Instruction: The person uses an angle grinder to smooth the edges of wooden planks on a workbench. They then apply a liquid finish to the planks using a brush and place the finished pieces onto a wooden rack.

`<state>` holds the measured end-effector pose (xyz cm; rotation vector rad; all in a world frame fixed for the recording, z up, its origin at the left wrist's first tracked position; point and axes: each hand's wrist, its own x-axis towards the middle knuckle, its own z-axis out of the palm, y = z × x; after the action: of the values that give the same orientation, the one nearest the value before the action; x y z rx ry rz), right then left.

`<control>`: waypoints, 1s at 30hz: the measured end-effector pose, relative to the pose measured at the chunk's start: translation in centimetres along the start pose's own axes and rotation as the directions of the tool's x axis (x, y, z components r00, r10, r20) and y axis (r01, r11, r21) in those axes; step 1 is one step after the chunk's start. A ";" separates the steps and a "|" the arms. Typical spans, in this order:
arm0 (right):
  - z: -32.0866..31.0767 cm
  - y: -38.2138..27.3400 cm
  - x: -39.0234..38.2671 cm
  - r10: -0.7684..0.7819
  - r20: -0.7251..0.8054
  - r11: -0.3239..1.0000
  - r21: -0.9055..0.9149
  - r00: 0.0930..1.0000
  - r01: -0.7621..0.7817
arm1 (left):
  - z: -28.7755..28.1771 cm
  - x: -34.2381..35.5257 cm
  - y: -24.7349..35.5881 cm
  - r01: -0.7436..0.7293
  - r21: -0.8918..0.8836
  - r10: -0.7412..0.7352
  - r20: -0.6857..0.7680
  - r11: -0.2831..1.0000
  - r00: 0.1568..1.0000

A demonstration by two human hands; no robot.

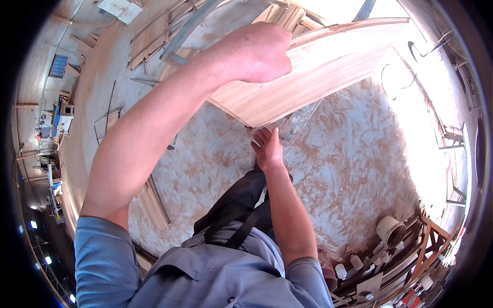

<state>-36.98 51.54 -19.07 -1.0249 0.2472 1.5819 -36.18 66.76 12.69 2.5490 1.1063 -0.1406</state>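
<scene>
My left hand is raised in front of me and closed around the upper edge of a pale wooden panel. The panel looks built of boards joined side by side and stands tilted, its long top edge running off to the right. My wrist and hand cover its upper left part. Below its lower near corner is my right hand, with thumb and fingers apart. Its fingertips come close to the panel's bottom edge; whether they touch it I cannot tell.
The floor is smeared with pale dust. Stacked boards lie at the far left, with more planks beside my left elbow. A white bucket and several bottles stand at lower right, near a wooden frame.
</scene>
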 end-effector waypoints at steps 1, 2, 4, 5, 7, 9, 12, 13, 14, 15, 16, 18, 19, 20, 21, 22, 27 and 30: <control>0.4 0.0 0.4 -0.021 0.038 1.000 0.008 0.999 0.021 | -0.1 -0.1 0.0 -0.009 0.007 0.009 -0.002 1.000 1.000; 0.7 -0.1 0.7 -0.022 0.080 0.999 0.036 0.997 0.019 | -0.1 -0.1 0.1 -0.019 0.012 0.019 -0.005 1.000 1.000; 1.4 -0.1 1.5 -0.011 0.125 0.995 0.101 0.992 -0.002 | -0.3 -0.2 0.3 -0.013 0.035 0.013 0.015 0.999 1.000; 1.8 0.1 1.9 0.013 0.112 0.989 0.144 0.994 -0.029 | -0.3 -0.2 0.4 -0.001 0.031 0.001 0.007 1.000 1.000; 2.1 0.5 2.5 -0.029 0.105 0.983 0.185 0.994 0.009 | -0.2 -0.5 0.6 0.016 0.025 -0.016 -0.004 1.000 1.000; 2.4 1.1 3.1 -0.080 0.109 0.968 0.246 0.991 0.051 | -0.2 -0.7 0.8 -0.068 0.021 0.068 -0.028 0.997 0.997; 2.9 2.0 3.7 -0.132 0.101 0.943 0.320 0.986 0.093 | -0.8 -0.6 1.4 -0.034 0.069 0.029 0.068 0.997 0.997; 3.2 2.1 4.0 -0.135 0.087 0.942 0.321 0.987 0.101 | -1.2 -0.6 1.6 -0.001 0.101 -0.011 0.114 0.995 0.993; 3.3 2.2 4.0 -0.137 0.060 0.941 0.321 0.989 0.111 | -1.5 -1.0 1.6 -0.026 0.035 0.022 0.115 0.999 0.993; 3.5 2.3 4.1 -0.155 0.052 0.937 0.324 0.987 0.130 | -1.7 -1.6 1.5 -0.050 -0.031 0.053 0.110 0.998 0.992; 3.8 2.4 4.1 -0.168 0.036 0.934 0.325 0.985 0.147 | -1.8 -1.8 1.6 -0.056 -0.051 0.061 0.109 0.997 0.992; 4.1 2.3 4.1 -0.183 0.006 0.932 0.318 0.983 0.172 | -1.8 -1.9 2.1 -0.049 -0.048 0.054 0.110 0.998 0.992; 4.3 2.3 4.0 -0.183 -0.008 0.935 0.308 0.983 0.176 | -1.7 -2.0 2.2 -0.045 -0.036 0.048 0.106 0.998 0.993; 4.4 2.3 3.9 -0.179 -0.028 0.937 0.299 0.983 0.180 | -1.7 -2.1 2.3 -0.040 -0.024 0.043 0.102 0.999 0.994; 4.5 2.3 3.9 -0.185 -0.039 0.936 0.296 0.982 0.188 | -1.7 -2.2 2.3 -0.044 -0.024 0.046 0.091 0.999 0.995; 4.7 2.3 3.8 -0.185 -0.053 0.936 0.294 0.981 0.192 | -1.7 -2.3 2.3 -0.032 -0.024 0.034 0.092 0.999 0.995; 4.8 2.3 3.7 -0.182 -0.068 0.938 0.287 0.981 0.194 | -2.2 -2.6 2.8 0.035 -0.024 -0.031 0.143 0.999 0.989; 4.7 2.2 3.6 -0.183 -0.053 0.940 0.284 0.982 0.191 | -2.6 -2.2 3.2 0.011 0.073 -0.029 0.245 0.997 0.969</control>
<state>-40.95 56.43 -19.64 -0.8162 0.3757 1.3156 -35.47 64.17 16.57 2.4977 1.0469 -0.4954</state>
